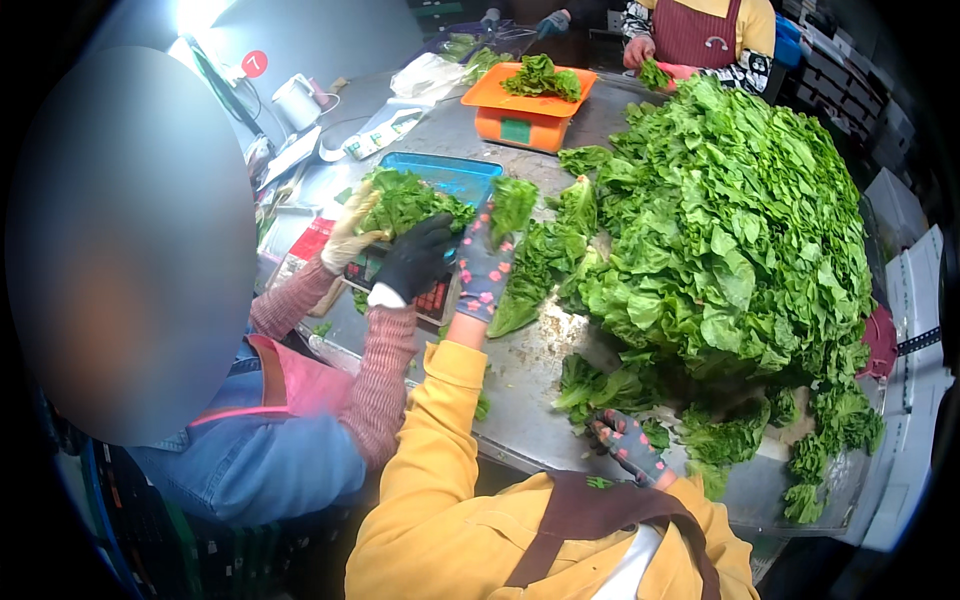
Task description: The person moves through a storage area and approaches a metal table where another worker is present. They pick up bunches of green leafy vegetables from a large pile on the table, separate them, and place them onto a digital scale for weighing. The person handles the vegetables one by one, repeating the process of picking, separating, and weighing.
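Note:
My left hand (484,262), in a grey glove with pink flowers, reaches forward and is closed on a small head of leafy lettuce (513,204) beside the blue tray (480,171) of a scale. My right hand (626,444), in a matching glove, rests low at the table's near edge, next to loose lettuce leaves (611,386); its fingers are curled and whether they grip a leaf cannot be told. More lettuce (409,201) lies on the blue tray, between a co-worker's two gloved hands. A large heap of lettuce (720,232) rises on the right of the metal table (517,409).
A co-worker stands close at my left, arms over the scale. An orange scale (525,124) holding lettuce stands further back. Across the table another person handles leaves, and gloved hands show at the far edge. White boxes (911,300) stand at the right.

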A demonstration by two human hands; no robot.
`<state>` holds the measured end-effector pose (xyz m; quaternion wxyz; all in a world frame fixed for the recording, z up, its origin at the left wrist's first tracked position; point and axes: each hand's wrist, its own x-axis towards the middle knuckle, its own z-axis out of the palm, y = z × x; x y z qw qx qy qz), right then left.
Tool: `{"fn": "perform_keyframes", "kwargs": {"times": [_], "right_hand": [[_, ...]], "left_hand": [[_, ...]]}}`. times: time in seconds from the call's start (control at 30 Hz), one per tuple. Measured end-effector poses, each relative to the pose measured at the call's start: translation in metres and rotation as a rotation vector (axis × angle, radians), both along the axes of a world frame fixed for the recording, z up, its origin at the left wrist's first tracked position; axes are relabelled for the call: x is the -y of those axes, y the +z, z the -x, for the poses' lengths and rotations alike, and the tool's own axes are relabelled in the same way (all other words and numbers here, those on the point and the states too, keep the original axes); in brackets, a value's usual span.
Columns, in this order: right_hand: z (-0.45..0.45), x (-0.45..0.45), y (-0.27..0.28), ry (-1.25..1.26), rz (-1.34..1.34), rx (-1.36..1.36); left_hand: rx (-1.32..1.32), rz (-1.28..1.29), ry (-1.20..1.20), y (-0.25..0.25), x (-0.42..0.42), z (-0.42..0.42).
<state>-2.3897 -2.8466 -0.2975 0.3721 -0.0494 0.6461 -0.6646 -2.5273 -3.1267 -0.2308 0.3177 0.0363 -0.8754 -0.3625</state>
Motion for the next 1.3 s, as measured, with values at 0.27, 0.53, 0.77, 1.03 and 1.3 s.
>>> {"fn": "perform_keyframes", "kwargs": {"times": [0.27,0.53,0.77,1.03,1.3], "right_hand": [[-0.001,-0.001,-0.016,-0.044,-0.027,0.075],[0.001,0.003,-0.014,0.111,-0.103,-0.103],[-0.009,-0.002,-0.033,-0.056,0.105,0.005],[-0.011,-0.038,0.028,-0.009,-0.157,-0.381],[-0.069,-0.176,0.015,-0.809,-0.636,-0.499]], "left_hand": [[-0.129,-0.081,0.350,0.015,0.047,0.007],[-0.484,-0.333,0.560,-0.003,0.172,0.001],[0.309,0.272,0.484,-0.058,0.250,0.049],[-0.100,0.057,0.278,0.012,0.165,-0.024],[-0.059,-0.355,-0.406,0.007,-0.042,-0.096]]}}
